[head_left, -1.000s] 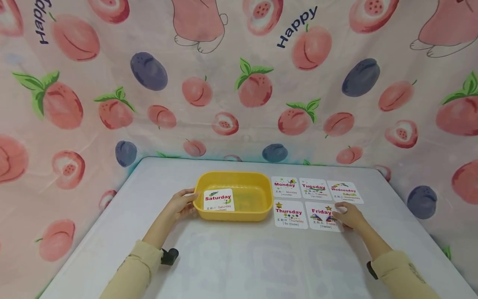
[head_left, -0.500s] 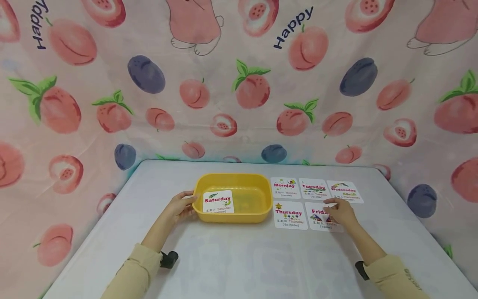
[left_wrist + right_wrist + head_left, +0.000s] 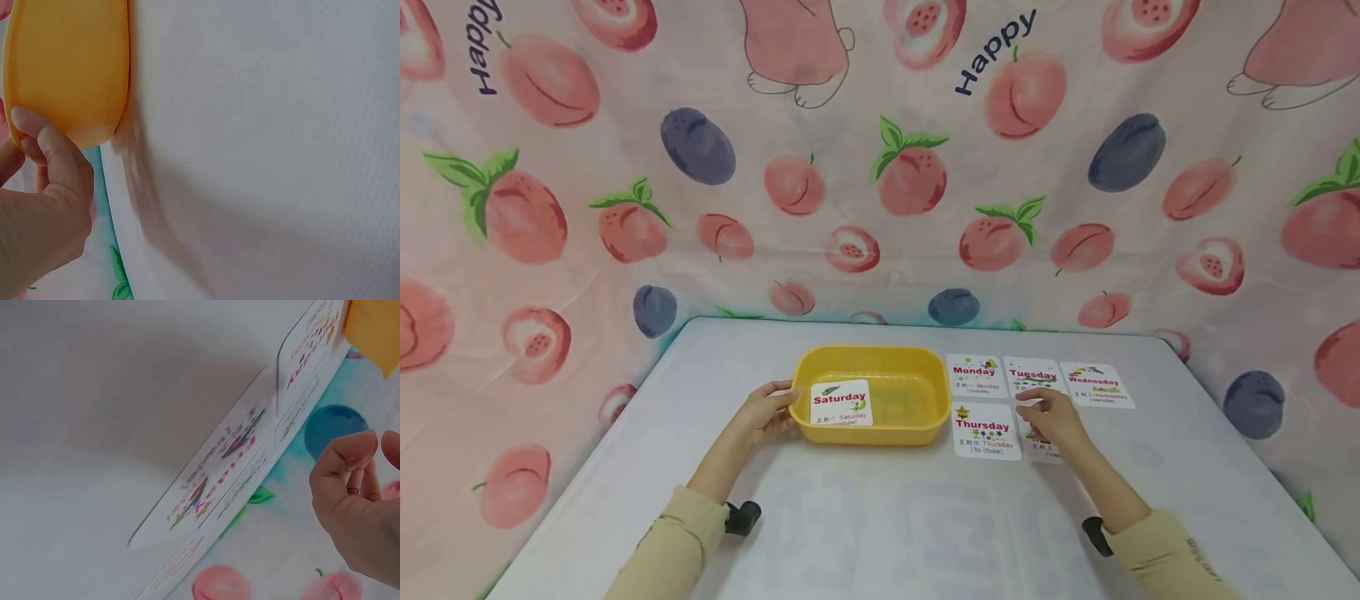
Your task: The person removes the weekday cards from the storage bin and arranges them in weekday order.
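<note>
A yellow plastic tub (image 3: pixel 868 354) stands on the white table (image 3: pixel 925 517), with a "Saturday" card (image 3: pixel 842 402) leaning inside its left half. My left hand (image 3: pixel 767 410) grips the tub's left end; in the left wrist view the thumb (image 3: pixel 50 144) lies against the tub (image 3: pixel 69 69) wall. My right hand (image 3: pixel 1052 417) hovers over the "Friday" card (image 3: pixel 1047 452) and hides most of it. In the right wrist view that hand (image 3: pixel 356 506) is loosely curled above the flat card (image 3: pixel 212 481) and holds nothing.
Cards "Monday" (image 3: pixel 976 375), "Tuesday" (image 3: pixel 1032 373) and "Wednesday" (image 3: pixel 1095 383) lie in a row right of the tub, with "Thursday" (image 3: pixel 987 429) below Monday. A peach-print cloth (image 3: pixel 880 167) hangs behind and beside the table.
My right hand has slid left from the Friday card's right edge to over its middle. The left hand and tub have not moved.
</note>
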The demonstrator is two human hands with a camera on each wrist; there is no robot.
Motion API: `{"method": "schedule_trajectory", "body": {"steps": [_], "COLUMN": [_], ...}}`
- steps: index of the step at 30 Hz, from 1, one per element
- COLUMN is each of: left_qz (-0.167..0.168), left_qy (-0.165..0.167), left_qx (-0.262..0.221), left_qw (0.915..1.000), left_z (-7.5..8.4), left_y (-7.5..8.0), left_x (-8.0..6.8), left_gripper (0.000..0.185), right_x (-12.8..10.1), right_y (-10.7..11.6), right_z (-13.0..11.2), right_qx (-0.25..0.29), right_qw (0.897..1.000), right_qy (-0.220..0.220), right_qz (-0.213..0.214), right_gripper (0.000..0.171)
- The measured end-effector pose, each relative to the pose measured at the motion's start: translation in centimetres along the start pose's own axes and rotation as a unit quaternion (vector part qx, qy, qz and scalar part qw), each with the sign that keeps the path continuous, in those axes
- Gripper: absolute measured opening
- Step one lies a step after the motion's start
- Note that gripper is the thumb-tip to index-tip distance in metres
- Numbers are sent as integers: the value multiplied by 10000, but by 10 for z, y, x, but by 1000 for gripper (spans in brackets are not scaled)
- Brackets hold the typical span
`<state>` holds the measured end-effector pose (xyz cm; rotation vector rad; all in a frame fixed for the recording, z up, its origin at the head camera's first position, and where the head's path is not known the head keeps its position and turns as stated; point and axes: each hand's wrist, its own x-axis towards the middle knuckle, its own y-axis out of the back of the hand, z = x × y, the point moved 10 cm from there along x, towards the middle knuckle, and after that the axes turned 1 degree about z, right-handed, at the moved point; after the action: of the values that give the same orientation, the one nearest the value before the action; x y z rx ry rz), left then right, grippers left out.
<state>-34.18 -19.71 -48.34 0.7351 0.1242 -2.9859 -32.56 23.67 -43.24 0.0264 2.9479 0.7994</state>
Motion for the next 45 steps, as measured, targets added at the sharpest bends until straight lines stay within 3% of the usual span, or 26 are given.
{"method": "schedule_trajectory", "body": {"steps": [3,11,22,34,38,45], "left_qz": [3,28,-79,-35,-209,-13], "left_qy": [16,23,-83,-101,-207,-72], "left_qx": [-6,1,-84,-61,-128,-62], "left_qw": [10000,10000,9999,9999,9995,10000], "left_z": [-1,-1,4,3,3,2], "left_y": [0,1,-3,-1,-2,0], "left_x": [0,1,0,-2,-3,-2], "left_gripper": [44,44,46,45,42,44], "right_x": [1,3,5,2,1,6], "right_y": [-7,-27,-53,-76,-84,-105], "right_z": [-5,-17,-36,-65,-76,-90], "right_qx": [193,52,721,821,1049,1244], "right_qw": [9997,9995,9960,9961,9941,9915], "right_qy": [111,-299,-473,-144,-25,155], "right_qz": [-47,-25,-227,-279,-257,-360], "right_gripper": [33,33,33,28,28,26]}}
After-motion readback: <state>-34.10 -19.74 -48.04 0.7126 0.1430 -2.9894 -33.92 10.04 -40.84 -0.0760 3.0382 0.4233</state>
